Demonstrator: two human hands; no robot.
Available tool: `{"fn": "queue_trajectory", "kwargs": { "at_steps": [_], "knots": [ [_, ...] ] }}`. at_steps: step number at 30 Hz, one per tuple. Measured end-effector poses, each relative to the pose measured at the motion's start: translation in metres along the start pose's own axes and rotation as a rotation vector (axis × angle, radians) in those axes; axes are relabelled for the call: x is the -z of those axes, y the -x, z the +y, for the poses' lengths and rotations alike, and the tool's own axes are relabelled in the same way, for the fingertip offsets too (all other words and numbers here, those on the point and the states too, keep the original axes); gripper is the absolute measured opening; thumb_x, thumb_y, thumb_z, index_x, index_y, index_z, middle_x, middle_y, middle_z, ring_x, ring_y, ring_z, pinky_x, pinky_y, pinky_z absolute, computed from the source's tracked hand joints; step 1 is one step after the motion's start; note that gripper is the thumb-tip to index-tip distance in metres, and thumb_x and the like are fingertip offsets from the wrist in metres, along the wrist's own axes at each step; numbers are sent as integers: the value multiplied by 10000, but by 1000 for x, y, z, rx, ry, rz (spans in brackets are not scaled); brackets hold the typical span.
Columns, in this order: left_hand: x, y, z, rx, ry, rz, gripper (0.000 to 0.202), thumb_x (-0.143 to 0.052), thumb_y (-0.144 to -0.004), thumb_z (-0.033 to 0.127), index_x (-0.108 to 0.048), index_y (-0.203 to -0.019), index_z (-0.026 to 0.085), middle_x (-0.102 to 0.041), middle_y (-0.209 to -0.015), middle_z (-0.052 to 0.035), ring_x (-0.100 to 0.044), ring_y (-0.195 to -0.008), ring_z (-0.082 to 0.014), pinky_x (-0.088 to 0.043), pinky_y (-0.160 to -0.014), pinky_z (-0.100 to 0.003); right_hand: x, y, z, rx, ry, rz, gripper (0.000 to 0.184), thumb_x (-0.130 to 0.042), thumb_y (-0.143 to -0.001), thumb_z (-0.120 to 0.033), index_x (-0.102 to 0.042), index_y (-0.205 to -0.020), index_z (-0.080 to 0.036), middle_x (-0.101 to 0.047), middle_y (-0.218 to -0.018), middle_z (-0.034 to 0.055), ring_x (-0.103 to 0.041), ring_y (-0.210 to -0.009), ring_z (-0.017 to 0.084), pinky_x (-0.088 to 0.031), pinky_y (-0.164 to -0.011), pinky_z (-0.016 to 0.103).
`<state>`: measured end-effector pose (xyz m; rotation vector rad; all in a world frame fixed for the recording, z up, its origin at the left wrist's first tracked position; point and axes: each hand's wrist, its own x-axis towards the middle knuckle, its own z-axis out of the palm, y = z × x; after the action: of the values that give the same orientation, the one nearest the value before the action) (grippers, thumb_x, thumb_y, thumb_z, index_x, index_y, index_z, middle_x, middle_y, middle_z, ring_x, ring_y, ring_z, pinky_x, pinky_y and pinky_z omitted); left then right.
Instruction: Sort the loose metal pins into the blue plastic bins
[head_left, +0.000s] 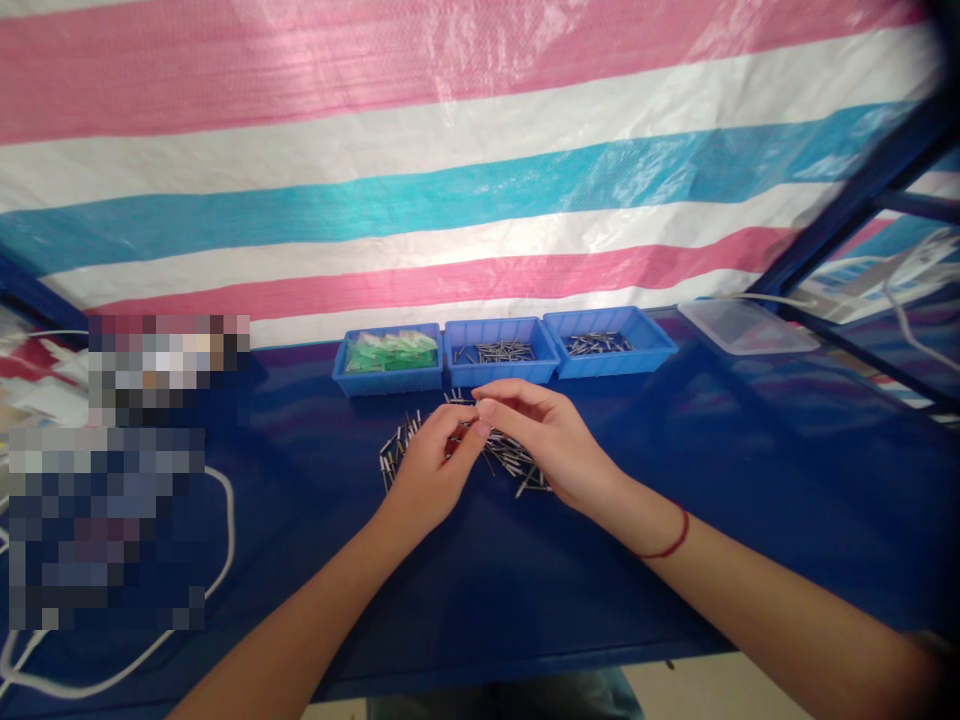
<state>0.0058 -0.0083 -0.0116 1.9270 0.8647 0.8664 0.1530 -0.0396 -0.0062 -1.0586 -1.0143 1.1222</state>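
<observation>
My left hand (pixel 442 455) and my right hand (pixel 551 430) meet fingertip to fingertip over a pile of thin metal pins (pixel 517 462) on the blue table. Thumb and fingers are pinched together on both hands. Whatever they hold between them is too small and too covered to make out. More of the pile, with white and dark pieces, spreads out to the left of my left hand. Just beyond the hands stand three blue bins: the left bin (pixel 390 381) has green and whitish pieces, while the middle bin (pixel 499 374) and the right bin (pixel 619 367) contain thin metal pins.
A clear plastic lid (pixel 750 328) lies at the back right. White cable (pixel 229 530) loops over the left side of the table (pixel 480 610), near blurred-out items. A striped plastic sheet (pixel 450 190) hangs behind, with dark blue frame posts (pixel 847 210) at the sides.
</observation>
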Motion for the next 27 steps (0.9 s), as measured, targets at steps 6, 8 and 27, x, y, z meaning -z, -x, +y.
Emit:
{"fn": "queue_trajectory", "kwargs": {
  "at_steps": [6, 8, 27],
  "knots": [
    [-1, 1, -2, 2, -2, -2, 219, -515, -909, 340, -623, -1012, 179, -614, -931, -32, -559, -809, -142, -442, -720, -247, 2, -1, -1, 176, 186, 46, 138, -723, -727, -329, -704, -768, -198, -614, -881, 39, -560, -758, 146, -474, -722, 309],
    [-2, 1, -2, 10, 32, 4, 221, -525, -903, 339, -624, -1033, 189, -620, -949, -30, -559, -779, -132, -445, -688, -236, 3, -1, -2, 209, 237, 49, 123, -714, -738, -318, -712, -777, -202, -613, -893, 46, -564, -775, 152, -477, -707, 309],
    [13, -4, 0, -233, -148, 287, 85, -585, -865, 254, -602, -922, 193, -591, -998, -47, -579, -914, -157, -459, -728, -259, 11, -3, -7, 702, 689, -62, 105, -587, -827, -176, -688, -854, -181, -593, -884, 72, -578, -834, 168, -482, -759, 326]
  ]
}}
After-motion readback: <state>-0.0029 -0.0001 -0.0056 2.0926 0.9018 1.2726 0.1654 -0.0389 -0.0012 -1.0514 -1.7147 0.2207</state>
